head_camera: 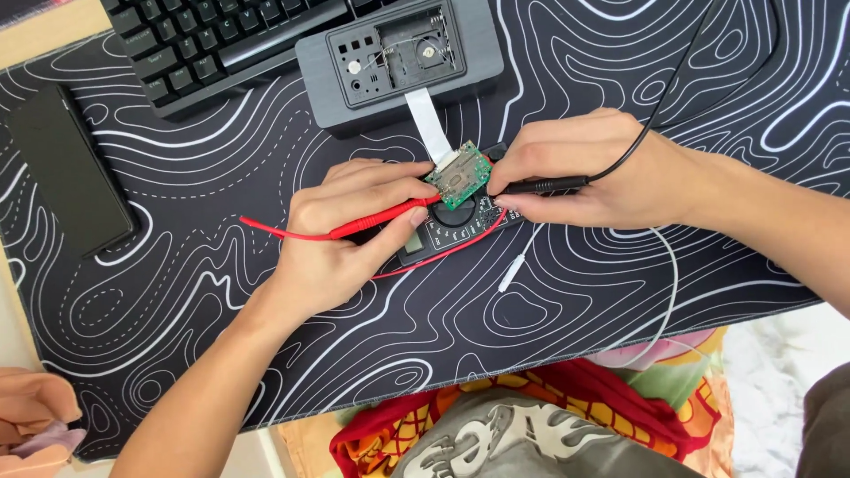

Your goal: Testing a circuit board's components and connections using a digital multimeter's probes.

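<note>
We held two probes to a small green board point(458, 175) near the middle of the frame, and most of what could have gone wrong came from how little room there was. The board lay on top of a black meter point(438, 233) and hung by a white ribbon point(428, 122) from the grey case point(398, 55) above it. Nothing pinned it down, so we judged that a push from either tip could have tilted or slid it and sent a tip skating across neighbouring solder points, bridging them. A tug could also have strained the ribbon where it joins the board. The red lead point(452, 250) looped under our wrists, near enough to catch.

Our left hand point(341, 239) was closed on the red probe point(376, 219), thumb on top and fingers curled under, pen-fashion, with the tip at the board's left edge. Our right hand point(589, 173) was pinched shut on the black probe point(542, 185), whose tip met the board's right edge; its black lead point(660, 97) ran off to the upper right. We could not tell exactly which points the tips touched.

All this sat on a black mat point(567, 301) with white contour lines covering the bench. A keyboard point(212, 40) lay at the upper left, a dark phone point(66, 168) at the far left, and a thin white wire point(522, 259) below our right hand.
</note>
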